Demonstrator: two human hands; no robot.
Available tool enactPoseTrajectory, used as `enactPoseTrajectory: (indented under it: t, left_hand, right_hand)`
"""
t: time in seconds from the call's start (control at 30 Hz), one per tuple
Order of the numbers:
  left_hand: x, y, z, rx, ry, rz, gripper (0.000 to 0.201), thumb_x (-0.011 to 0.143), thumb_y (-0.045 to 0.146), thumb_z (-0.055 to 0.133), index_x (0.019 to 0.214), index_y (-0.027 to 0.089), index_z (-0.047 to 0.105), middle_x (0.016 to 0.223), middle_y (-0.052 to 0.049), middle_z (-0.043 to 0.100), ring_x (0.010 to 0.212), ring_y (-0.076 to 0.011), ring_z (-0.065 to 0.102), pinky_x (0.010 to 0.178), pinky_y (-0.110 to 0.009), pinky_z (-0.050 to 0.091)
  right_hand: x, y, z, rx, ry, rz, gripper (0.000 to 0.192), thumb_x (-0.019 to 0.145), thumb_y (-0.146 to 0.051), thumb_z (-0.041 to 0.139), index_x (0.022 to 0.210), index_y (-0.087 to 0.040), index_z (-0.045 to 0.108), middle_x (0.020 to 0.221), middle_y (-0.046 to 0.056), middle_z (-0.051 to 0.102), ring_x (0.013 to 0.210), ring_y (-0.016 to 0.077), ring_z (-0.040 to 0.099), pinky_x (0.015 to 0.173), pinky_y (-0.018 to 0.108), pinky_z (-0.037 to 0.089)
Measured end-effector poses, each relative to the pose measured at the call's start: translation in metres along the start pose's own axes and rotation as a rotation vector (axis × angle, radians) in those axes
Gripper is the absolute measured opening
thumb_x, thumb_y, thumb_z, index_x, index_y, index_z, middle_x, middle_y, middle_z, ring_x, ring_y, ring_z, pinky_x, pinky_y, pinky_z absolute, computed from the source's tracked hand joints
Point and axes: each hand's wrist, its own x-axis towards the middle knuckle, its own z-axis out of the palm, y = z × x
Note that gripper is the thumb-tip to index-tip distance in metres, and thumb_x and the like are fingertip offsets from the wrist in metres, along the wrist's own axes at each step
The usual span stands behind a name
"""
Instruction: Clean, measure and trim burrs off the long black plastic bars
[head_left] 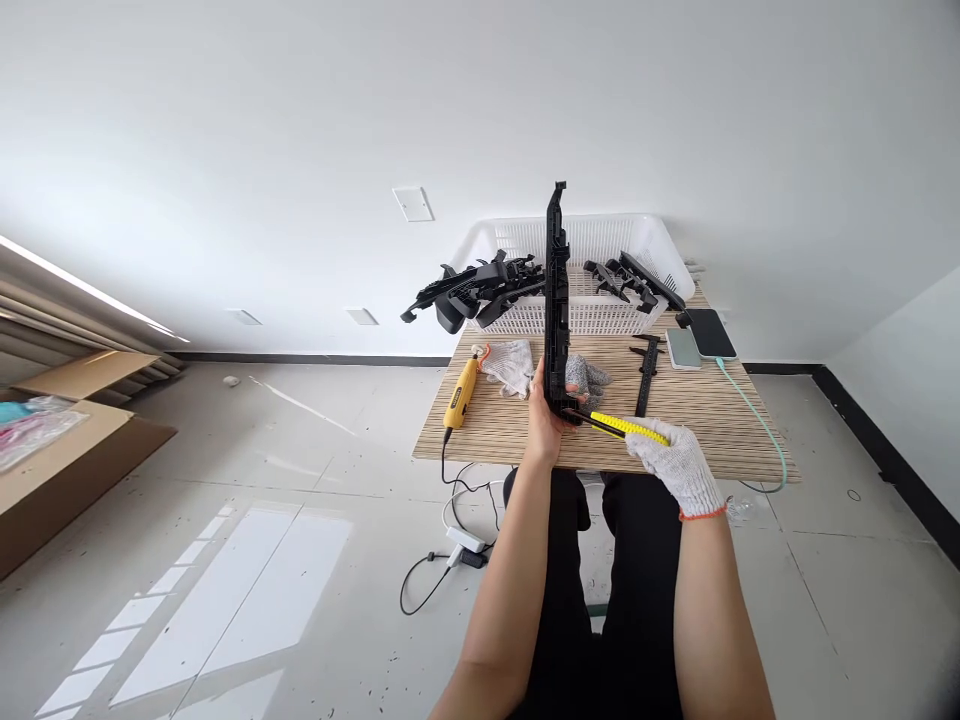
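My bare left hand (543,425) grips a long black plastic part (556,300) near its lower end and holds it upright over the table. A white knitted glove with an orange cuff covers my right hand (675,462), which is closed around a yellow-and-black utility knife (630,428). The knife's front end points left and meets the bottom of the plastic part; its blade is too small to make out. Behind the part lies a grey glove (587,378), and left of it rests a white glove (511,364).
A white basket (600,318) at the table's back holds several black plastic parts (480,290), some overhanging its left side. A yellow corded tool (460,394) lies left. A black caliper (646,370) and two phone-like devices, one black (711,333) with a cable, lie right.
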Motion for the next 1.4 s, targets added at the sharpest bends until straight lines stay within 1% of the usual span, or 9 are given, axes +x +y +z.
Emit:
enactPoseTrajectory:
  t: [0.1,0.2,0.5,0.6,0.73,0.8,1.13,1.23,1.4]
  left_hand:
    - [0.0007,0.0001,0.0003,0.008,0.005,-0.004,0.085,0.086,0.076,0.049,0.158,0.036,0.028,0.097,-0.007,0.068,0.083,-0.0224,0.068,0.04,-0.02,0.04]
    - [0.0017,-0.0009,0.0002,0.023,0.008,-0.009,0.084,0.087,0.075,0.048,0.159,0.038,0.027,0.096,-0.006,0.068,0.081,-0.0216,0.068,0.04,-0.019,0.039]
    - [0.0021,-0.0026,-0.0004,0.05,0.013,-0.013,0.084,0.087,0.075,0.048,0.158,0.035,0.028,0.096,-0.005,0.068,0.079,-0.0205,0.068,0.039,-0.019,0.04]
    - [0.0013,-0.0017,0.0005,0.048,0.006,-0.015,0.081,0.089,0.073,0.046,0.158,0.034,0.028,0.097,-0.006,0.067,0.081,-0.0212,0.068,0.039,-0.019,0.04]
    - [0.001,-0.0013,0.0008,0.046,0.004,-0.01,0.082,0.089,0.073,0.047,0.158,0.034,0.027,0.096,-0.006,0.067,0.082,-0.0212,0.068,0.038,-0.018,0.04]
    - [0.0012,-0.0017,0.0006,0.036,0.006,-0.019,0.082,0.088,0.073,0.048,0.158,0.034,0.028,0.096,-0.005,0.067,0.083,-0.0212,0.069,0.038,-0.018,0.039]
    - [0.003,-0.0022,0.0002,-0.013,0.043,-0.046,0.08,0.089,0.068,0.051,0.155,0.026,0.031,0.091,-0.004,0.065,0.081,-0.02,0.069,0.038,-0.018,0.039]
    - [0.0024,-0.0015,0.0015,-0.017,0.047,-0.042,0.079,0.089,0.067,0.052,0.154,0.027,0.032,0.089,-0.003,0.064,0.078,-0.0198,0.068,0.037,-0.019,0.038]
    - [0.0022,-0.0026,0.0016,-0.026,0.029,-0.042,0.076,0.091,0.064,0.053,0.154,0.029,0.032,0.088,-0.003,0.063,0.081,-0.0209,0.069,0.037,-0.019,0.039]
  right_hand:
    - [-0.0004,-0.0008,-0.0004,0.031,0.023,-0.012,0.061,0.073,-0.049,0.08,0.122,-0.013,0.073,0.067,0.002,0.066,0.053,0.0066,0.044,0.048,0.02,0.036]
    - [-0.0005,-0.0012,-0.0006,0.017,-0.036,0.026,0.063,0.071,-0.049,0.081,0.122,-0.013,0.073,0.068,0.002,0.066,0.053,0.0068,0.045,0.048,0.021,0.036]
    - [0.0009,0.0017,-0.0019,0.015,-0.025,-0.001,0.06,0.074,-0.05,0.078,0.121,-0.013,0.073,0.068,0.002,0.066,0.055,0.0076,0.046,0.049,0.022,0.037]
    - [0.0017,0.0024,-0.0023,0.023,-0.067,0.026,0.06,0.073,-0.049,0.079,0.121,-0.013,0.073,0.067,0.001,0.064,0.053,0.0066,0.043,0.048,0.021,0.035]
    - [0.0011,0.0022,-0.0025,0.05,-0.015,0.011,0.058,0.074,-0.048,0.079,0.12,-0.013,0.073,0.067,0.002,0.065,0.053,0.0072,0.045,0.047,0.021,0.036]
    - [0.0007,0.0017,-0.0023,0.03,-0.057,0.022,0.059,0.074,-0.047,0.079,0.121,-0.013,0.072,0.067,0.002,0.064,0.052,0.0067,0.044,0.047,0.021,0.035]
    - [0.0018,0.0046,-0.0041,0.072,-0.033,0.003,0.058,0.076,-0.05,0.078,0.121,-0.013,0.071,0.069,0.001,0.065,0.055,0.0073,0.047,0.049,0.021,0.037]
    - [0.0013,0.0057,-0.0049,0.037,-0.078,0.011,0.058,0.075,-0.05,0.079,0.119,-0.013,0.072,0.068,0.001,0.064,0.053,0.0072,0.046,0.049,0.021,0.037]
    - [0.0013,0.0058,-0.0047,0.027,-0.072,0.004,0.057,0.076,-0.05,0.077,0.12,-0.013,0.072,0.067,0.0,0.063,0.053,0.007,0.044,0.049,0.021,0.037]
